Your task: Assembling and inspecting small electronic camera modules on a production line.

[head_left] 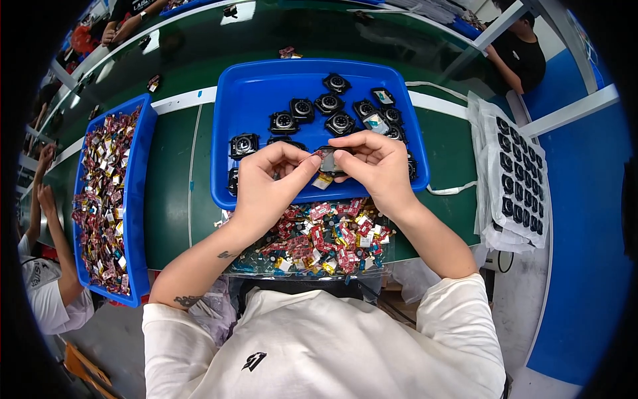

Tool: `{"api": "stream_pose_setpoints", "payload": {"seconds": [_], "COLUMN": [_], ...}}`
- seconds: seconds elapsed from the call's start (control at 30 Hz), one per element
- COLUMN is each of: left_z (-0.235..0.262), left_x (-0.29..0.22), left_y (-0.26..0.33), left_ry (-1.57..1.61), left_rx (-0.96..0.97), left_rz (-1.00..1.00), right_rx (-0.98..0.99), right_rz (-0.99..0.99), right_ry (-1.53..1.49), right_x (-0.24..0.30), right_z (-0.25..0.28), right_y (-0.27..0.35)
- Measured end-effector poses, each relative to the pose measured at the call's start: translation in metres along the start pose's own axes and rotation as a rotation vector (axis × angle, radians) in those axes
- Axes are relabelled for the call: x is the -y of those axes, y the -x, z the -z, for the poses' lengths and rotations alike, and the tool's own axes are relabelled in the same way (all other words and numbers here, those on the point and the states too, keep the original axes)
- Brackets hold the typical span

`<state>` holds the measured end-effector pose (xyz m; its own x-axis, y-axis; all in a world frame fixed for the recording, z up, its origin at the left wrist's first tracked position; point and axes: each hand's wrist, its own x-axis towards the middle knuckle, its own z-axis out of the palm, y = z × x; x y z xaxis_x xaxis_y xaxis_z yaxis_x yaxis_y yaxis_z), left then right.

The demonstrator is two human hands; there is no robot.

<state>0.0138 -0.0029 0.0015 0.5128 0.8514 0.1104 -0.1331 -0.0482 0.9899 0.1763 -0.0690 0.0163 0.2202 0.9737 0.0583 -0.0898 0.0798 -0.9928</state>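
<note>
Between both hands I hold a smartwatch case (330,161) with a grey inner face showing, above the near edge of a blue tray (249,76). My left hand (274,174) pinches its left side, thumb and forefinger closed on it, beside a bit of red. My right hand (377,166) grips the right side, thumb across the face and fingers behind. A small yellow and white piece (323,181) shows just under the case. Several black watch cases (339,123) lie in the tray, most with a round sensor facing up. Fingers hide part of the held case.
Below the tray lies a heap of small red, white and yellow electronic parts (319,239). A long blue bin (143,199) at left is full of similar parts. At right stands a white tray (488,166) of black watch parts. Other people's arms (56,226) show at left and across the green table.
</note>
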Motion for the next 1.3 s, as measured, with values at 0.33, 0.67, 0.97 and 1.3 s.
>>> {"api": "stream_pose_setpoints", "payload": {"seconds": [0.33,0.67,0.97,1.3], "left_z": [0.005,0.002,0.001,0.006], "left_x": [0.003,-0.001,0.0,0.004], "left_y": [-0.003,0.0,-0.001,-0.002], "left_ry": [-0.138,0.0,0.051,0.022], "left_rx": [0.156,0.123,0.103,0.035], "left_rz": [-0.047,0.049,0.06,0.025], "right_rx": [-0.031,0.002,0.013,0.029], "right_rz": [0.12,0.289,0.296,0.112], "right_ry": [0.028,0.064,0.031,0.169], "right_x": [-0.01,-0.013,-0.009,0.019], "right_z": [0.0,-0.005,-0.006,0.01], "right_y": [-0.002,0.001,0.0,-0.034]}}
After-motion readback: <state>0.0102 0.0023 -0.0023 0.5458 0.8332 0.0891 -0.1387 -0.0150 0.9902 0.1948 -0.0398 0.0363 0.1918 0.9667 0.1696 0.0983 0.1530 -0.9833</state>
